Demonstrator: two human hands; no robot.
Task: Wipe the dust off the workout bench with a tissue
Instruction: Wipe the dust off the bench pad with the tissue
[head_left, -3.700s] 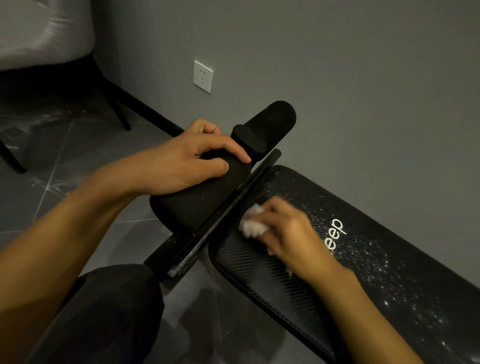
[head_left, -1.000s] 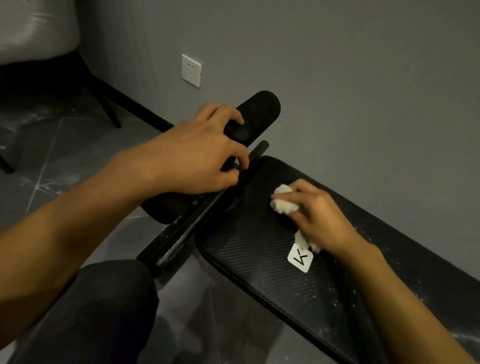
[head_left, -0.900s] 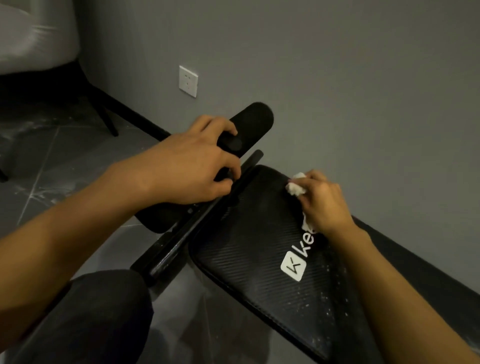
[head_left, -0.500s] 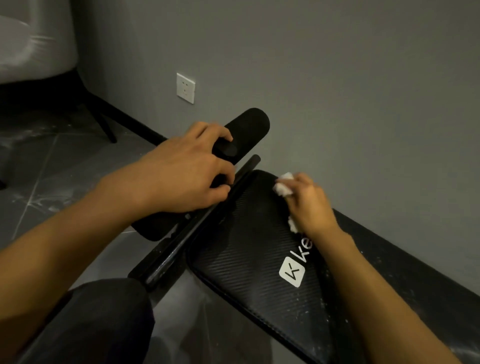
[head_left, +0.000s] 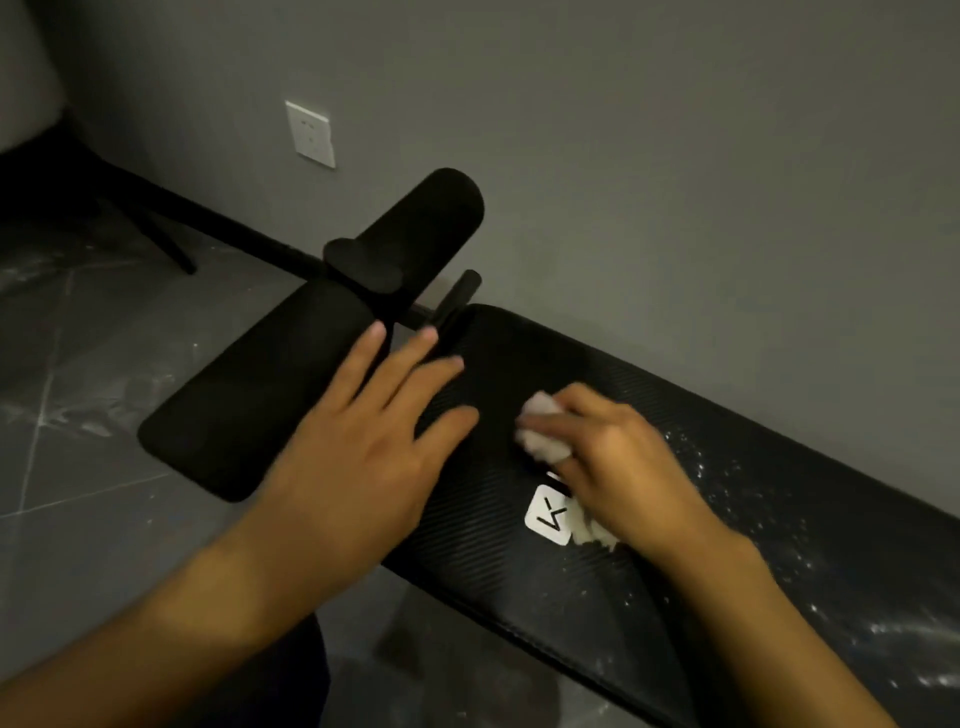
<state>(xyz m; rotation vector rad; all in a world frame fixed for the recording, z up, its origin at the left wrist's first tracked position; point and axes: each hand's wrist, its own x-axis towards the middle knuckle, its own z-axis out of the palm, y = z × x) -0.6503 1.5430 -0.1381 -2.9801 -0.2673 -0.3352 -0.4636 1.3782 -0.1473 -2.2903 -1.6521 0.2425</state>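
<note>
The black workout bench (head_left: 498, 561) runs from centre to lower right, its ribbed pad bearing a white logo patch (head_left: 548, 514). White dust specks cover the pad's right part (head_left: 883, 639). My right hand (head_left: 623, 467) grips a crumpled white tissue (head_left: 537, 434) and presses it on the pad just above the logo. My left hand (head_left: 374, 447) lies with its fingers spread and straight across the pad's left end and the gap beside the black foam roller (head_left: 249, 410).
A second black foam roller (head_left: 421, 228) sticks up behind the first, with a black bar (head_left: 457, 296) between them. A grey wall with a white socket (head_left: 310, 134) stands close behind the bench. Dark chair legs (head_left: 171, 244) stand at far left on the dusty grey tile floor.
My left hand has let go of the foam roller and now lies flat with spread fingers by the pad's end. My right hand has slid the tissue from the pad's far corner toward the logo.
</note>
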